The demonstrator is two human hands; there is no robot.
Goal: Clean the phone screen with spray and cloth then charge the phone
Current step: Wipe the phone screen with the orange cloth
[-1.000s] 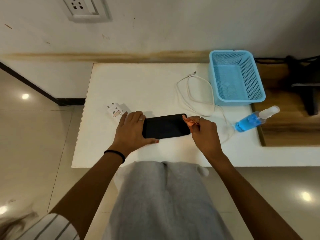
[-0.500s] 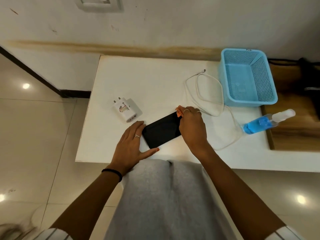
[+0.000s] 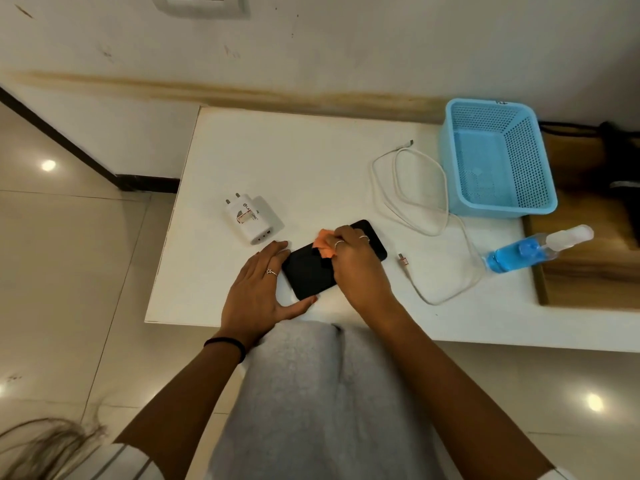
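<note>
A black phone (image 3: 313, 271) lies flat and screen-up on the white worktop (image 3: 311, 161), close to the near edge and angled so one end points toward the near-left corner and the other toward the far right. The right hand (image 3: 356, 263) rests over the far half of the phone with its fingers curled round a small orange cloth (image 3: 323, 247), pressing the cloth onto the screen; rings show on two of its fingers. The left hand (image 3: 258, 289) lies flat on the worktop against the phone's near-left end, fingers straight and together, the thumb spread out along the phone's near edge. It wears a ring, and a dark band circles the wrist.

Just beyond the left hand, toward the left edge, a white charger plug (image 3: 249, 220) lies on its side with its pins pointing to the far-left. To the right of the phone a white cable (image 3: 412, 188) runs in loose loops across the worktop, one connector lying near the phone's far end and the other up toward the far edge. A light blue plastic basket (image 3: 540, 202) stands at the far right, touching the cable's loops. Nearer than the basket, a spray bottle (image 3: 526, 252) of blue liquid with a clear cap lies on its side across the worktop's right edge, its cap over a wooden surface (image 3: 588, 282) alongside.
</note>
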